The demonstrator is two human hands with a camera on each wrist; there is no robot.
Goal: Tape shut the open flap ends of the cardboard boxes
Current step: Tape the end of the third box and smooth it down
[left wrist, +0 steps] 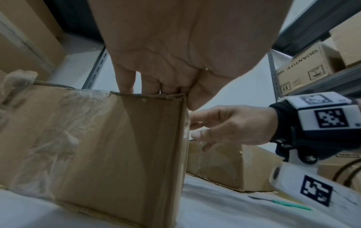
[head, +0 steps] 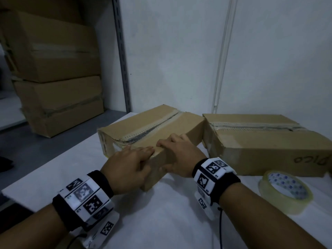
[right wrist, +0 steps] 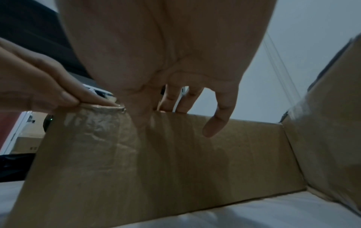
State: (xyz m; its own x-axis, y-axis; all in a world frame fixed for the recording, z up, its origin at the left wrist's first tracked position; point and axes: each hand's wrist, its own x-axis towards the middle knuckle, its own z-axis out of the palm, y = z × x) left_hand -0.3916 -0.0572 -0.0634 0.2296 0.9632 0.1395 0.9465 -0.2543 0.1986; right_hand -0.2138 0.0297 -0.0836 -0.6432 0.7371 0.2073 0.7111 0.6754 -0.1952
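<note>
A brown cardboard box [head: 152, 130] lies slanted on the white table [head: 161, 221], an old taped seam along its top and crinkled clear tape over its near left corner [right wrist: 97, 126]. My left hand [head: 142, 155] lies on that corner, fingers [right wrist: 58, 95] flat on the top edge and the thumb [left wrist: 193, 103] hanging down beside it. Just to its right, my right hand [head: 172, 150] grips the near top edge, its fingers bent over the top and the thumb on the front face [right wrist: 175, 169]. A second box [head: 269, 146] sits to the right. A clear tape roll [head: 285, 191] lies in front of it.
Large cardboard boxes [head: 53, 69] are stacked at the back left beyond the table's edge. A grey metal shelf upright [head: 122, 51] rises behind the table against the white wall. More boxes [left wrist: 306, 67] stand on a shelf. Cables trail from both wrist units.
</note>
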